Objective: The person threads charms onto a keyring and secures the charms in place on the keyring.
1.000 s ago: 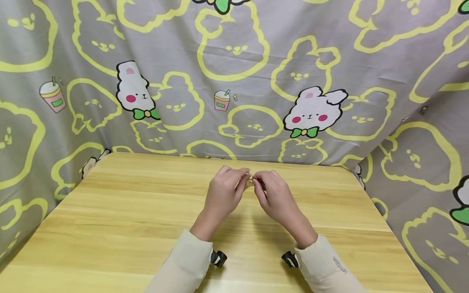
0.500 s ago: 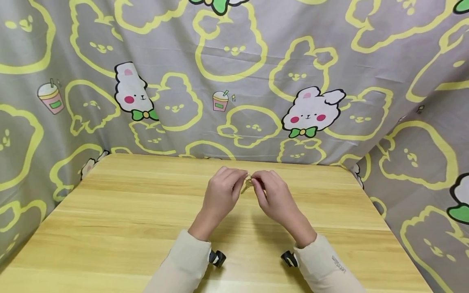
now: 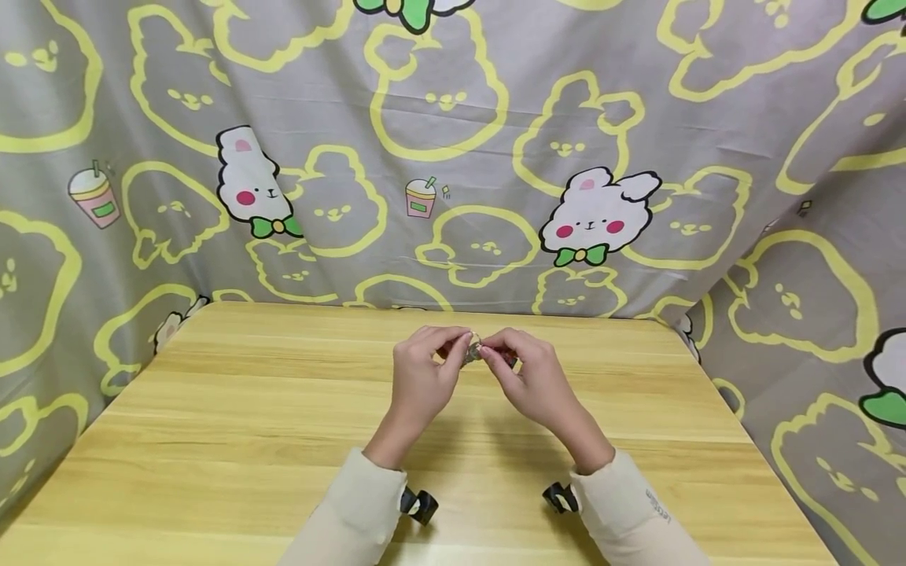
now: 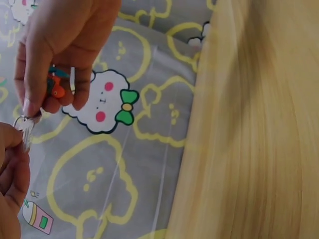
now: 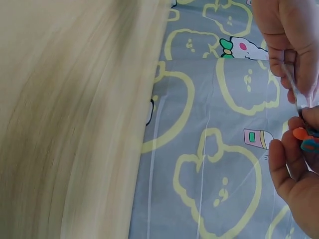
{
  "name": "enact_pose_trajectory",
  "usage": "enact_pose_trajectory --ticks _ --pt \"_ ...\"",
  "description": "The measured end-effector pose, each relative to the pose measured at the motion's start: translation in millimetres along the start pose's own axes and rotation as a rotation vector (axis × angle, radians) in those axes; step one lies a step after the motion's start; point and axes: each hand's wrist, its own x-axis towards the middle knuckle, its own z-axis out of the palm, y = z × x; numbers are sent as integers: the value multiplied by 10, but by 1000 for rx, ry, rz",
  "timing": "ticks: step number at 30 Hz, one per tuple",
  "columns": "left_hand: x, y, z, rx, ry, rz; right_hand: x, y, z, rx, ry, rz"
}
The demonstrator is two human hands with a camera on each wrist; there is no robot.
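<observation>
Above the far part of the table, my left hand and right hand meet fingertip to fingertip. A small silvery key is pinched between the thumb and fingers of my left hand. At its top, my right hand pinches a thin metal key ring. An orange and teal charm shows among my right hand's curled fingers; its shape is mostly hidden. From the head, the key and ring look tiny, partly covered by the fingertips.
The light wood-grain table spreads below both hands. A grey curtain printed with yellow outlines and white rabbits hangs behind it and along both sides. Black wrist mounts stick out at the sleeve cuffs.
Half a second ago the key hung slanting down between the hands; now it sits tucked at the left fingertips. Something reddish has come into sight under the right fingers. Both hands stay close together.
</observation>
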Motion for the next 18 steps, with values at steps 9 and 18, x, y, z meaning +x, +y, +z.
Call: enact_pose_trajectory --ticks 9,18 --pt "-7 -5 -29 -163 -211 -481 -6 53 -42 76 -206 234" --pt "0 -109 -125 -206 -550 -653 -31 196 -83 251 -495 405"
